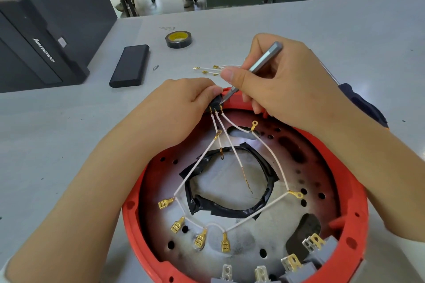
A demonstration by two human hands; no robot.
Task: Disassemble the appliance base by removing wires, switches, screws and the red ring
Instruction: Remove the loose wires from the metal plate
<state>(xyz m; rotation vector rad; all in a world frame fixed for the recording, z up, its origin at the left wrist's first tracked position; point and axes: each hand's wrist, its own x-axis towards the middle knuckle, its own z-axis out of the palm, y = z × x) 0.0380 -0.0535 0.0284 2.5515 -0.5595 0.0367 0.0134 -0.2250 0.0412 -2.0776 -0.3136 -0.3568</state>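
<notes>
My left hand (184,101) pinches the black switch (216,103) at the red ring's (354,190) twelve o'clock rim; my right hand (271,80) grips a grey screwdriver (264,60), tip against the switch. White wires (230,142) trail toward six o'clock.

Both hands' fingers (226,74) curled, pinching

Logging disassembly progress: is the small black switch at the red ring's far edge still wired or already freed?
Still wired: white wires run from the small black switch, pinched by the left hand.
</notes>
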